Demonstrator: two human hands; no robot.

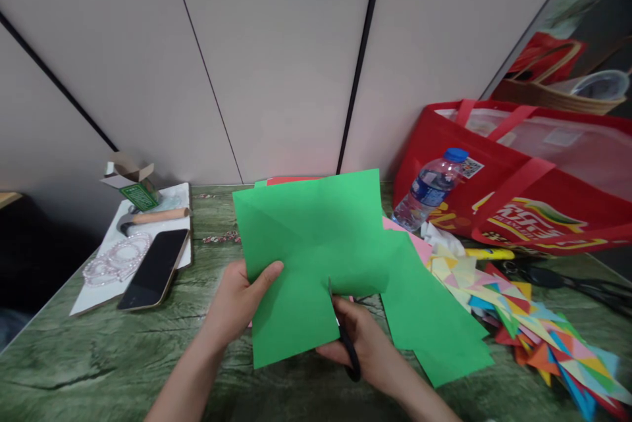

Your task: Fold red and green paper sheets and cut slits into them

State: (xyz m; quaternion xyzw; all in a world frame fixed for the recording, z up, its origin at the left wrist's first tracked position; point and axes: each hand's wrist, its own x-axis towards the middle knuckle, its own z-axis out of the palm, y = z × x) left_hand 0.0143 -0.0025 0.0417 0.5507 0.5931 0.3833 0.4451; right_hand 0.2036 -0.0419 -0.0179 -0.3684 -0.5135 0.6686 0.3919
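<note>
A large sheet of green paper (306, 231) is held up over the table, its left edge pinched by my left hand (251, 297), thumb on top. In my right hand (363, 336) are black-handled scissors (351, 353), with the blades set in a cut that runs up from the sheet's lower edge. To the right of the cut, the green paper bends away and overlaps more green paper (429, 303) lying to the right; where one ends and the other begins I cannot tell. Red and pink sheets peek out behind.
On the left, a white board (111, 277) bears a phone (155, 270), a wooden-handled hammer-like tool (160, 216), beaded strands (118, 257) and a small green box (141, 195). On the right are a water bottle (429, 191), a red bag (543, 165), folded coloured paper pieces (538, 323) and black scissors (567, 280).
</note>
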